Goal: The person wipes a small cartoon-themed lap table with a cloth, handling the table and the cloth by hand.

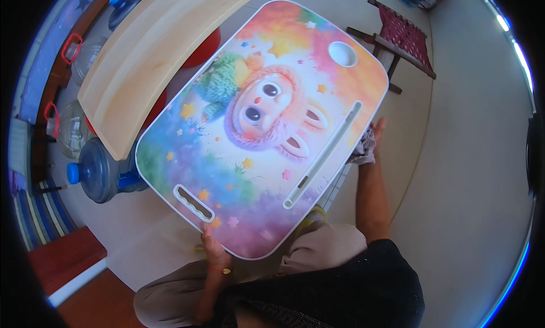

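Observation:
A lap desk (264, 174) with rounded corners and a white rim lies tilted before me. Its top bears a cartoon creature with rabbit ears, stars and rainbow colours. It has a round cup recess (342, 54), a long pen groove (322, 155) and a handle slot (193, 203). At the near left edge, just below the slot, my left hand (216, 249) grips the rim, its fingers mostly hidden underneath. By the right edge my right hand (378, 132) holds a crumpled greyish cloth (365, 148) against the desk's side. The underside is hidden.
A pale wooden tabletop (157, 60) stands close on the left, above something red (204, 51). Large water bottles (102, 170) line the floor beyond it. At the upper right is a wooden folding stool (402, 40) with a woven seat, near the wall (472, 128).

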Demonstrator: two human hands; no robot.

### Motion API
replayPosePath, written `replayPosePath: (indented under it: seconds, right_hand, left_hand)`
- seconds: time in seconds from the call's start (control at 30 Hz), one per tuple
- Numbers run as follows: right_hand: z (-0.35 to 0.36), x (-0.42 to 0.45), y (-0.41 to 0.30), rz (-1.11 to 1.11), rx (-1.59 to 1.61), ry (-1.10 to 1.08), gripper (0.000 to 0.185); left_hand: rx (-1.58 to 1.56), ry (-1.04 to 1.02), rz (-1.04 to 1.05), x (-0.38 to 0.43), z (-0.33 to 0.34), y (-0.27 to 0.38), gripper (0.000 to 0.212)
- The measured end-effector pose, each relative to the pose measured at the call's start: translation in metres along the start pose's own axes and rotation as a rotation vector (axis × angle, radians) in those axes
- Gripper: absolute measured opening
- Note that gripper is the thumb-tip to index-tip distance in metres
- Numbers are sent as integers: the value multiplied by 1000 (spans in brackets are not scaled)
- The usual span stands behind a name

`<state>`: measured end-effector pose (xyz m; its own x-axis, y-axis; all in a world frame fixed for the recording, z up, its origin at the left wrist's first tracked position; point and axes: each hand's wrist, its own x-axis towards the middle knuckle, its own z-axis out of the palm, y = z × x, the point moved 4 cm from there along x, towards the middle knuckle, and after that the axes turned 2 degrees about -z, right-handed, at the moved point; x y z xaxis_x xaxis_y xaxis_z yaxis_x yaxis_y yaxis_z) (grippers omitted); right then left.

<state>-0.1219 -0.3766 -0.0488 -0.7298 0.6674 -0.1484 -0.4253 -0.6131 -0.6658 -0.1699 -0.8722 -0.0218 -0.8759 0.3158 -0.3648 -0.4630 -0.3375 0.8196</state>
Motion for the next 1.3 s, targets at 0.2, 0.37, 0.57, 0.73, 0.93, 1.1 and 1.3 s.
replayPosePath:
  seconds: [0.2, 0.37, 0.57, 0.73, 0.93, 1.1, 1.3]
  right_hand:
    - [1, 44, 45, -38, 39, 45, 60]
    - [36, 71, 89, 17, 31, 56, 57]
    - [53, 123, 105, 15, 18, 68, 54]
    - [44, 175, 69, -31, -65, 101, 51]
    - [29, 125, 55, -31, -155, 119, 48]
    - [13, 55, 38, -47, -211, 134, 46]
    - [1, -17, -22, -162, -336, 178, 43]
  left_hand:
    - [246, 1, 75, -8, 31, 17, 44]
    - [88, -28, 51, -12, 21, 9, 43]
    - [78, -8, 10, -13, 16, 12, 46]
    - [-208, 118, -59, 2, 6, -27, 46]
    - [230, 144, 88, -2, -2, -19, 45]
    - [-40, 163, -98, -6, 15, 6, 50]
    - [1, 26, 39, 52, -18, -37, 45]
